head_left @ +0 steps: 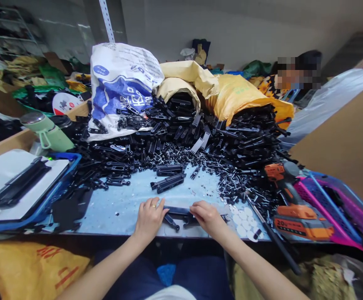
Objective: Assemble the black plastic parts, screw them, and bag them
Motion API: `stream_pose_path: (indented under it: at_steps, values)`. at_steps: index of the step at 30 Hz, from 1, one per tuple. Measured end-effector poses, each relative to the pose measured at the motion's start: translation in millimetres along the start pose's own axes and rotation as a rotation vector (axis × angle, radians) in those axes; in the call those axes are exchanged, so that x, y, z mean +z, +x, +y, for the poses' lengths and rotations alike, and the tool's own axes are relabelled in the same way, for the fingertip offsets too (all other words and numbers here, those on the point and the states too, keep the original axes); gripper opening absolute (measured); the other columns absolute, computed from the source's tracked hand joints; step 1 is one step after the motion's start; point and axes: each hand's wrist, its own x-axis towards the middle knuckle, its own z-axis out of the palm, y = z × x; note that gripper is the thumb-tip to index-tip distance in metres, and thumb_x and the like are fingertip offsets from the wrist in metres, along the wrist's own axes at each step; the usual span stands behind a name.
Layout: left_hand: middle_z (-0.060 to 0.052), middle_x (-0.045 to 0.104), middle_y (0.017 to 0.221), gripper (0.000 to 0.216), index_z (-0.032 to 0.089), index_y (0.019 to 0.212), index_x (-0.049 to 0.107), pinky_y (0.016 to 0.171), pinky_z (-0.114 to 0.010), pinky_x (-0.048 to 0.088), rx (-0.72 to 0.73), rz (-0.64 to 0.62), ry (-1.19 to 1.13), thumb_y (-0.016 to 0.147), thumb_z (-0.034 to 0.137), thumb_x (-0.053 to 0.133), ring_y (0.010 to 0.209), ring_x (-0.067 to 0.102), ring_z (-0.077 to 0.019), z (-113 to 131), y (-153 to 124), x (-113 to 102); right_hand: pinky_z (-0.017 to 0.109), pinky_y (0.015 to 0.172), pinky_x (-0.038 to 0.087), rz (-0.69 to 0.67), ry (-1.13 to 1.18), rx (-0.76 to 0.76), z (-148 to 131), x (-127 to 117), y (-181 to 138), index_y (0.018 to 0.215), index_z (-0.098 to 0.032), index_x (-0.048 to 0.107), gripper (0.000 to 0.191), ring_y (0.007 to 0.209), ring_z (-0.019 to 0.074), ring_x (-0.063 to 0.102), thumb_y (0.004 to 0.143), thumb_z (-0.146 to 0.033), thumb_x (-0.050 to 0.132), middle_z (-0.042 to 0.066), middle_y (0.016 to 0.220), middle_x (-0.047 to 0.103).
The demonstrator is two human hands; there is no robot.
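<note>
My left hand (150, 214) and my right hand (207, 213) are at the front edge of the blue work surface. Between them lies a long black plastic bar (179, 211), its left end in my left fingers and its right end pinched by my right fingers. A shorter black arm with a round end (172, 222) slants out beneath it, close to my left fingers. My fingers hide both ends of the bar. Just beyond my hands, a few assembled black folding pieces (168, 183) lie side by side.
Heaped black parts (115, 160) and loose metal pins (172, 156) ring the back. Behind stand a white-blue sack (122, 83) and a yellow sack (240, 96). An orange cordless drill (303, 221), white discs (244, 221) and a pink basket (319, 212) are right; a blue tray (72, 166) is left.
</note>
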Motion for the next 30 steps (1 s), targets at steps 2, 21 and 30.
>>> stream_pose_path:
  at_steps: [2, 21, 30]
  values:
    - [-0.013, 0.055, 0.111, 0.032, 0.015, 0.113, 0.051, 0.083, -0.041, 0.035, 0.125, -0.038, -0.073, 0.084, 0.030, 0.046, 0.104, 0.047, -0.0273, 8.9, 4.5, -1.1, 0.028, 0.075, 0.048, 0.057, 0.051, -0.049, 8.4, 6.2, -9.3, 0.101, -0.017, 0.058, 0.022, 0.087, 0.0153, 0.056, 0.089, -0.020, 0.040, 0.009, 0.094, 0.060]
    - [-0.007, 0.058, 0.099, 0.044, 0.018, 0.102, 0.051, 0.081, -0.039, 0.036, 0.083, -0.239, -0.345, 0.069, 0.043, 0.062, 0.094, 0.050, -0.0248, 48.8, 14.9, 18.7, 0.027, 0.063, 0.044, -0.125, -0.123, -0.191, 52.1, 14.4, -31.2, 0.124, -0.019, 0.045, 0.043, 0.074, 0.0157, 0.053, 0.085, -0.038, 0.047, 0.006, 0.081, 0.059]
    - [-0.011, 0.061, 0.088, 0.026, 0.012, 0.096, 0.056, 0.069, -0.036, 0.041, 0.211, -0.170, -0.112, 0.085, 0.031, 0.043, 0.083, 0.054, -0.0239, 33.8, 13.0, 10.2, 0.027, 0.055, 0.038, -0.163, -0.443, -0.095, 49.3, -3.4, -20.2, 0.080, -0.013, 0.061, 0.059, 0.062, 0.0172, 0.053, 0.078, -0.066, 0.034, 0.008, 0.066, 0.059]
